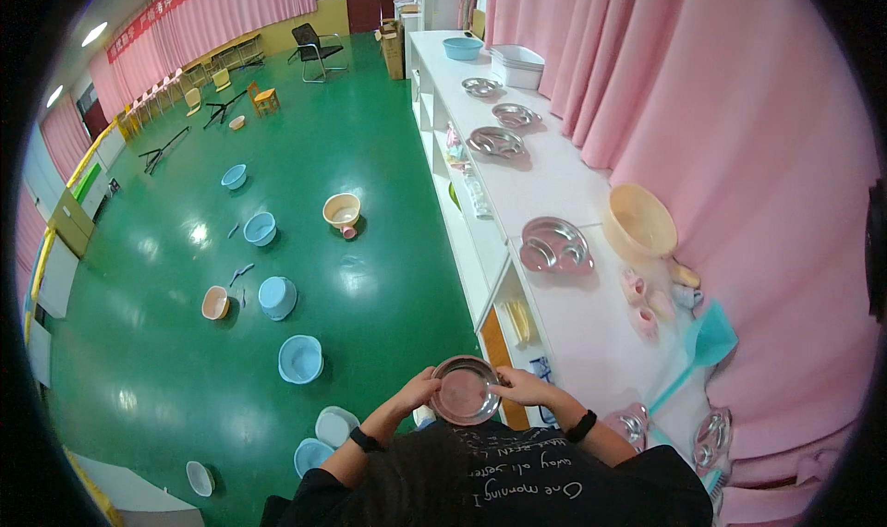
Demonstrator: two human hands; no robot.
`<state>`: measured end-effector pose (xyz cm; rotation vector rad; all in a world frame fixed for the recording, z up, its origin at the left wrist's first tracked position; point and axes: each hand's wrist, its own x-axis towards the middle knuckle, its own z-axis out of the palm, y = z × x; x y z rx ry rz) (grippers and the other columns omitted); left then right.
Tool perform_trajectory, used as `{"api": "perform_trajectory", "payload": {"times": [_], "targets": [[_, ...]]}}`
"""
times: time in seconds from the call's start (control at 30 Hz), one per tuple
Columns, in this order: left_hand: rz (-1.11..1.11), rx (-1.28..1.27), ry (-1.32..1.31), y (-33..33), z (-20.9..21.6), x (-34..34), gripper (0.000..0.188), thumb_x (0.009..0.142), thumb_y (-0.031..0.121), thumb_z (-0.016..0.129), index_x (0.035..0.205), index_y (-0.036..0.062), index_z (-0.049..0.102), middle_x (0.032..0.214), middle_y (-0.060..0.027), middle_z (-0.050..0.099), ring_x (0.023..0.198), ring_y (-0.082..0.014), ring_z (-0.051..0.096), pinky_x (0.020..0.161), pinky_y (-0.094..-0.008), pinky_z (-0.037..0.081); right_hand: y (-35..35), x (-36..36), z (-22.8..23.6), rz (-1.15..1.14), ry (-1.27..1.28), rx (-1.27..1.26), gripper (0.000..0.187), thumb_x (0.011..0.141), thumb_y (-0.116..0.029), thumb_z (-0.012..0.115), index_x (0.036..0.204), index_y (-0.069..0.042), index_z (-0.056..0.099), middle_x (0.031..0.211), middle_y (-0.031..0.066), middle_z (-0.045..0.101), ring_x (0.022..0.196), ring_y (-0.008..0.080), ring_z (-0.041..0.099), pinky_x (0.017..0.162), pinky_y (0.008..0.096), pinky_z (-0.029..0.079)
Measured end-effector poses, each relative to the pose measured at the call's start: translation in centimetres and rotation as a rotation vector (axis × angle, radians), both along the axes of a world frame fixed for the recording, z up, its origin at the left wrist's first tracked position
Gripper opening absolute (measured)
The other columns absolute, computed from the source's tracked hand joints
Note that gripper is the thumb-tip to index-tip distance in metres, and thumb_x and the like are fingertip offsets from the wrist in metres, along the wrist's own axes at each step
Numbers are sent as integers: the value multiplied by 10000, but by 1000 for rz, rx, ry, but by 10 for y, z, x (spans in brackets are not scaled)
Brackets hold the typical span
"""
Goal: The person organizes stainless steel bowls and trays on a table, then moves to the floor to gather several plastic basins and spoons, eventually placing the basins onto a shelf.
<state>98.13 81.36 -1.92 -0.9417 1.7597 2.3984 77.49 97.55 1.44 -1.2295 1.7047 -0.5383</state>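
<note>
In front of my body I hold a round, shallow stainless steel bowl (465, 393) by its rim. My left hand (422, 388) grips its left side and my right hand (519, 387) its right side, with a thumb over the edge. The bowl's inside faces up and shows only pinkish reflections. Beside my right arm runs a white counter (577, 328). On it lies a shiny divided metal plate (556, 246), with another divided plate (497, 142) farther along. A peach plastic basin (637, 220) leans against the pink curtain.
Near the curtain are small pink shoes (637, 296) and a turquoise dustpan (711, 342). Another metal plate (628, 425) lies by my right elbow. Blue basins (301, 359) and a peach basin (342, 209) are scattered on the green floor (397, 278). A black chair (319, 51) stands far back.
</note>
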Motion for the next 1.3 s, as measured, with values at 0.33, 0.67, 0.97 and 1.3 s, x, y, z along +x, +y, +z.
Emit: {"api": "perform_trajectory", "payload": {"times": [0.33,0.67,0.97,1.3], "targets": [[138,-165,37,-136,-10,2,364,795,81,470,1139,-32,433,966,-76,528,834,-152,506,700,-287,435,-177,-14,36,277,87,57,530,862,-392,541,1167,31,453,1053,206,571,974,304,561,833,355,441],[290,-53,-90,-251,-2,-51,383,793,74,511,1142,-51,418,1075,-126,524,950,-188,526,799,-311,453,-332,-82,18,457,-1,26,583,863,-411,534,1206,41,400,1131,228,523,1040,330,526,888,359,414],[312,-169,-104,-346,14,-149,433,790,132,538,1147,-76,408,1056,-130,536,922,-185,536,765,-302,460,-445,-185,2,549,187,-38,503,818,-235,595,1136,75,358,1000,294,555,935,401,560,772,417,459],[295,-180,-24,-405,20,-239,370,827,163,514,1097,-53,382,900,-117,544,772,-184,564,624,-287,471,-484,-271,19,341,146,-85,467,832,-180,565,1196,16,349,1008,270,564,946,397,555,798,415,443]]}}
